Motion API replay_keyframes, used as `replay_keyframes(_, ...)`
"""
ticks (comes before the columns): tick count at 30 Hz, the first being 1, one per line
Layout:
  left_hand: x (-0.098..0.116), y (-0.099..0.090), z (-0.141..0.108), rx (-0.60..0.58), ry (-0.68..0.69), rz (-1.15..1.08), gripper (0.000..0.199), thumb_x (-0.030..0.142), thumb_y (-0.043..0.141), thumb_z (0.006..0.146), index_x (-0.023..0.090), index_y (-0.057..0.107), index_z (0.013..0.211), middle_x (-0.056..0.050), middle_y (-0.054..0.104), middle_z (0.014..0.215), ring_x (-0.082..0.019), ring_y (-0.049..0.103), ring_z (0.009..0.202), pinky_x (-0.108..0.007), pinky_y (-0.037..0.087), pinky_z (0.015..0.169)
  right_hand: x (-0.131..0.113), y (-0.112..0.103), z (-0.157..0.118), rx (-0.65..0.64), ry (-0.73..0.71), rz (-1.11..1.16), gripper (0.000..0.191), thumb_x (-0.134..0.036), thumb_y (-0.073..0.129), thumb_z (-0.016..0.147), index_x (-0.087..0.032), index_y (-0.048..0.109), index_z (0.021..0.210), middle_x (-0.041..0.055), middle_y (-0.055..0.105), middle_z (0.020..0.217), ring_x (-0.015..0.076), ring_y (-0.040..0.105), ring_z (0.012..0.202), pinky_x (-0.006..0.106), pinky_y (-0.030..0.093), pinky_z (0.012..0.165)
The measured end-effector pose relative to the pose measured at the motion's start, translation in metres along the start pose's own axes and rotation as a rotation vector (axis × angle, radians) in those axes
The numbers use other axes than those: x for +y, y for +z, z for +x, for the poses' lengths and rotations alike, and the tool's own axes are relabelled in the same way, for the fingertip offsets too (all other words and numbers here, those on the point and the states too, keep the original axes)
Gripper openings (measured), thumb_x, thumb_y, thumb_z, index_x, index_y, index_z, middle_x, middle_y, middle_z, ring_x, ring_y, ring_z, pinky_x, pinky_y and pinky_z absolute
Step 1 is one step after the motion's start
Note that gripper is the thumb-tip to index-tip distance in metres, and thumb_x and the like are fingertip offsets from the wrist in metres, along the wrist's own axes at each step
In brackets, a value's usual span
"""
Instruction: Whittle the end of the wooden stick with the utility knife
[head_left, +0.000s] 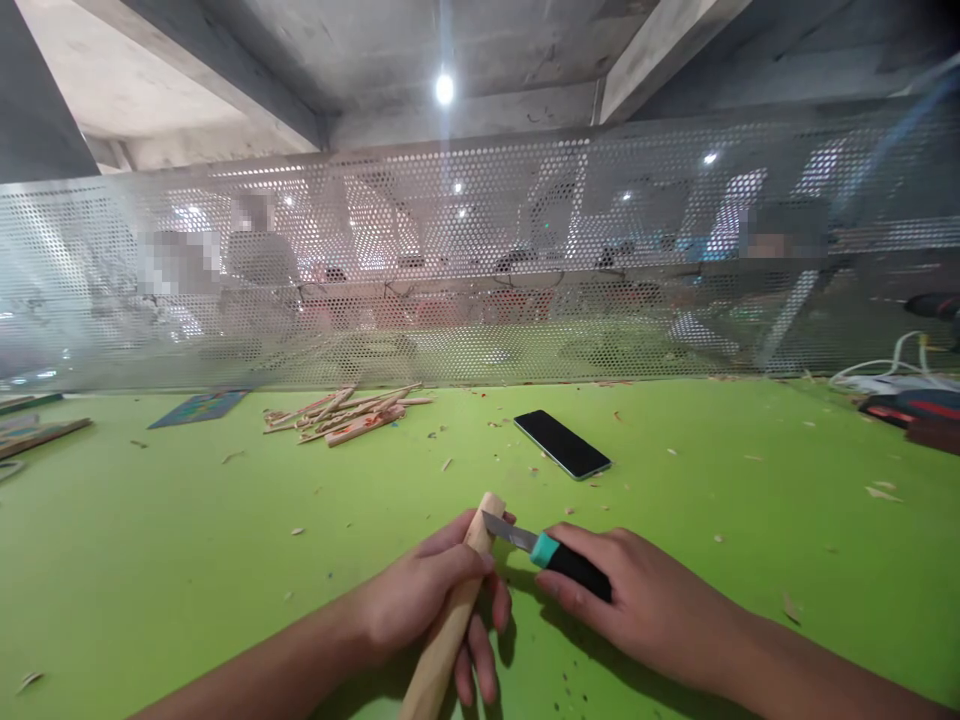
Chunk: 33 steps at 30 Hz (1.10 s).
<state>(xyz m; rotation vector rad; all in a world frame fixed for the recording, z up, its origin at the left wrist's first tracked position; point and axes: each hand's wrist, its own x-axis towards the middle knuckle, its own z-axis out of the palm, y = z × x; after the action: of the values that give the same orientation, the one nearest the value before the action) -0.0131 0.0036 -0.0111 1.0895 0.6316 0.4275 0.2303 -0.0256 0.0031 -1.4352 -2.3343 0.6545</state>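
A wooden stick [444,645], held aslant above the table [225,560] at the near edge of the view, is gripped by the left hand [409,598], its thumb laid across the wood and its upper end left free. A knife [546,551] is held by the handle in the closed right hand [645,590]; its blade is set against the stick near the upper end, though whether the wood is being cut into cannot be told. The step in hand is judged to be the shaving of that end. For a further stroke, the stick would need to be held firmly, the blade kept at a shallow angle, and the left fingers kept clear of the edge. Beyond the hands, a phone [562,443] and a pile of thin wood strips [352,415] are seen, backed by a perforated screen [450,290].
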Motion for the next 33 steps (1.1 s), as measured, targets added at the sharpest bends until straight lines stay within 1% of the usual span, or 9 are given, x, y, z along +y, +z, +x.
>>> replay_keyframes(2, 0.000, 0.001, 0.000, 0.000, 0.010, 0.002, 0.054, 0.044, 0.057, 0.093, 0.027, 0.031, 0.137, -0.004, 0.068, 0.088, -0.020, 0.070, 0.051, -0.019, 0.046, 0.037, 0.000, 0.000, 0.000, 0.003, 0.011, 0.010, 0.042, -0.061, 0.049, 0.104, -0.023, 0.057, 0.090, 0.0003, 0.064, 0.073, 0.0189, 0.057, 0.063, 0.028, 0.031, 0.056)
replay_keyframes(5, 0.001, 0.003, 0.000, 0.028, 0.031, 0.025, 0.052, 0.043, 0.063, 0.093, 0.024, 0.037, 0.133, -0.005, 0.069, 0.090, -0.016, 0.068, 0.051, -0.015, 0.043, 0.036, 0.000, 0.000, 0.000, 0.003, 0.033, 0.012, 0.041, -0.060, 0.050, 0.104, -0.023, 0.057, 0.091, 0.0005, 0.065, 0.074, 0.0195, 0.059, 0.064, 0.028, 0.031, 0.057)
replay_keyframes(10, 0.005, 0.004, -0.001, 0.064, 0.049, 0.062, 0.039, 0.040, 0.068, 0.092, 0.021, 0.047, 0.118, -0.001, 0.068, 0.083, -0.004, 0.048, 0.035, -0.012, 0.036, 0.032, -0.001, -0.001, -0.001, -0.003, 0.040, 0.006, 0.041, -0.060, 0.049, 0.104, -0.022, 0.057, 0.091, 0.0013, 0.065, 0.074, 0.0201, 0.059, 0.064, 0.029, 0.031, 0.056)
replay_keyframes(13, 0.007, 0.004, -0.001, 0.057, 0.017, 0.100, 0.041, 0.045, 0.072, 0.090, 0.020, 0.050, 0.113, 0.002, 0.066, 0.074, -0.005, 0.048, 0.035, -0.013, 0.035, 0.031, -0.002, 0.000, -0.001, 0.001, 0.029, 0.007, 0.042, -0.060, 0.048, 0.105, -0.022, 0.057, 0.091, 0.0019, 0.066, 0.075, 0.0205, 0.060, 0.065, 0.029, 0.032, 0.057)
replay_keyframes(18, 0.008, 0.005, 0.005, 0.007, -0.025, 0.192, 0.045, 0.057, 0.075, 0.084, 0.017, 0.055, 0.085, 0.001, 0.062, 0.059, -0.007, 0.049, 0.033, -0.016, 0.035, 0.032, -0.003, 0.001, -0.001, 0.008, -0.008, -0.001, 0.041, -0.059, 0.046, 0.106, -0.022, 0.058, 0.093, 0.0027, 0.068, 0.077, 0.0207, 0.061, 0.066, 0.029, 0.033, 0.058)
replay_keyframes(21, 0.007, 0.006, 0.007, 0.001, -0.045, 0.217, 0.052, 0.065, 0.075, 0.081, 0.017, 0.055, 0.074, 0.003, 0.056, 0.049, -0.008, 0.048, 0.031, -0.016, 0.034, 0.031, -0.005, 0.001, -0.003, -0.007, -0.056, -0.021, 0.035, -0.053, 0.047, 0.106, -0.022, 0.058, 0.093, 0.0027, 0.069, 0.079, 0.0201, 0.060, 0.066, 0.029, 0.031, 0.058)
replay_keyframes(27, 0.007, 0.009, 0.006, 0.027, -0.034, 0.239, 0.054, 0.066, 0.078, 0.077, 0.018, 0.054, 0.072, 0.004, 0.054, 0.049, -0.008, 0.047, 0.031, -0.016, 0.037, 0.032, -0.009, 0.001, -0.005, -0.039, -0.116, -0.041, 0.026, -0.041, 0.043, 0.107, -0.024, 0.055, 0.093, -0.0003, 0.066, 0.074, 0.0174, 0.054, 0.059, 0.030, 0.029, 0.056)
replay_keyframes(30, 0.007, 0.010, 0.006, 0.027, -0.015, 0.226, 0.054, 0.067, 0.074, 0.080, 0.018, 0.054, 0.073, 0.004, 0.052, 0.047, -0.010, 0.049, 0.031, -0.017, 0.040, 0.031, -0.009, 0.003, -0.004, -0.026, -0.120, -0.058, 0.026, -0.042, 0.042, 0.107, -0.024, 0.056, 0.096, 0.0011, 0.068, 0.077, 0.0190, 0.058, 0.062, 0.030, 0.031, 0.057)
replay_keyframes(33, 0.008, 0.012, 0.006, 0.019, -0.028, 0.229, 0.056, 0.068, 0.071, 0.081, 0.018, 0.052, 0.065, 0.003, 0.051, 0.044, -0.010, 0.048, 0.028, -0.018, 0.038, 0.030, -0.008, 0.005, -0.004, -0.017, -0.115, -0.067, 0.030, -0.046, 0.039, 0.108, -0.023, 0.056, 0.098, 0.0026, 0.069, 0.079, 0.0202, 0.059, 0.063, 0.030, 0.031, 0.057)
